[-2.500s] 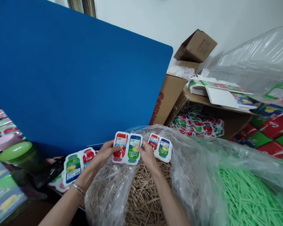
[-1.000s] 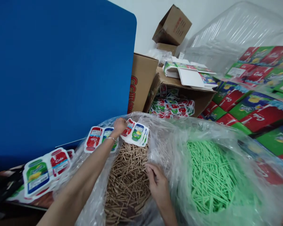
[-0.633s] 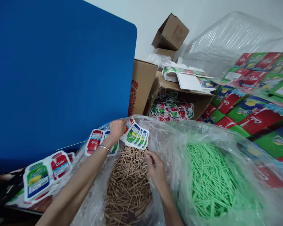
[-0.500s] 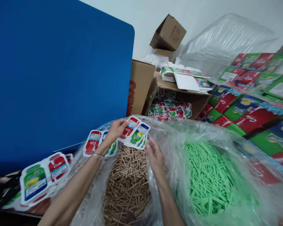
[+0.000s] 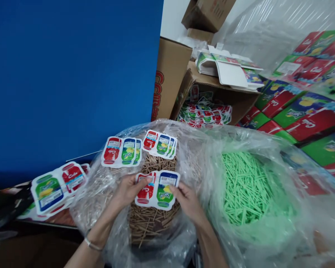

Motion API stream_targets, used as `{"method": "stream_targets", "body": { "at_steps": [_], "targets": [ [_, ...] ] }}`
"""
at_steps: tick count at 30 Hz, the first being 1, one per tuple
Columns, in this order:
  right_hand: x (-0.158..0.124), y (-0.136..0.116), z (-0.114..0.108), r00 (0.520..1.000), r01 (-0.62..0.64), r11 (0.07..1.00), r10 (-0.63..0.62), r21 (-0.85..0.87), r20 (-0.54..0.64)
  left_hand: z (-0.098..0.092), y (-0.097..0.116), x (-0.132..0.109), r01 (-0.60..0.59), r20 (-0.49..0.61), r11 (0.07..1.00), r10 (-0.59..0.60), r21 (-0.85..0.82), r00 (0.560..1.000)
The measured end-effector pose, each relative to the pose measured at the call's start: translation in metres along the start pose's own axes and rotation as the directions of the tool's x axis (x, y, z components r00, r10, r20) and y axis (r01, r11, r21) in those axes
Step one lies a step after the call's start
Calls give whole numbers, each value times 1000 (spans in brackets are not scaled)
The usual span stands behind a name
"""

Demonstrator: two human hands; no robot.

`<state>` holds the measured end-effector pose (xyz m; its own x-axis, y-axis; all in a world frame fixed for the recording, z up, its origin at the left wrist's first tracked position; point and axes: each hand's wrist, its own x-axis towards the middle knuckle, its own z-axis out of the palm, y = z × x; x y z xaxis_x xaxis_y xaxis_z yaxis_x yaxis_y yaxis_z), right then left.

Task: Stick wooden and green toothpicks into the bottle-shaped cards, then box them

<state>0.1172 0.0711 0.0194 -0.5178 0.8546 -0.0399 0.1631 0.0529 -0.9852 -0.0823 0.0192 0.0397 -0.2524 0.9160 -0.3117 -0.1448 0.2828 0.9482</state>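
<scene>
A flat printed card (image 5: 157, 190) shaped like two joined jars, one red "Cola" and one blue-green "Sprite", is held level by both hands. My left hand (image 5: 130, 191) pinches its red end with the thumb on top. At the other end, my right hand (image 5: 186, 197) grips the Sprite side between thumb and fingers. Beneath it lie many short brown sticks (image 5: 147, 227) in a clear plastic bag (image 5: 117, 234). Just beyond, a fanned stack of similar cards (image 5: 159, 144) rests on the sticks, with another stack (image 5: 121, 152) to its left.
Bright green sticks (image 5: 244, 190) fill a second plastic bag on the right. More cards (image 5: 54, 191) lie at far left beside a blue panel (image 5: 72, 74). Behind, an open carton (image 5: 195, 76) contains many cards. Printed boxes (image 5: 304, 115) are stacked at right.
A single card has come from the far stack toward me, now held by both hands. The right hand, earlier beside the stack, now grips it. The view has tilted down.
</scene>
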Motion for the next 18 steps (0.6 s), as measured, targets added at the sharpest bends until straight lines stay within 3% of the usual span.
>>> {"method": "stream_targets", "body": {
  "at_steps": [1,3,5,9,13,18],
  "targets": [
    [-8,9,0,996,50,978,-33,-202,86,-4,-8,-4,-1,-63,1000,0,-18,998],
    [-23,28,-1,974,179,794,-59,-581,219,-12,-21,-12,-2,-176,998,-9,-62,984],
    [-36,47,-2,965,233,607,-51,-760,256,-17,-30,-20,3,-252,994,-31,-110,967],
    [-50,69,-2,966,251,430,-54,-867,253,-16,-40,-31,11,-280,980,-68,-201,958],
    [-50,73,3,956,295,277,-94,-914,279,-11,-44,-34,-5,-275,968,-66,-252,959],
    [-49,83,11,941,321,167,-169,-932,294,-7,-42,-36,16,-274,925,-129,-380,953]
  ]
}}
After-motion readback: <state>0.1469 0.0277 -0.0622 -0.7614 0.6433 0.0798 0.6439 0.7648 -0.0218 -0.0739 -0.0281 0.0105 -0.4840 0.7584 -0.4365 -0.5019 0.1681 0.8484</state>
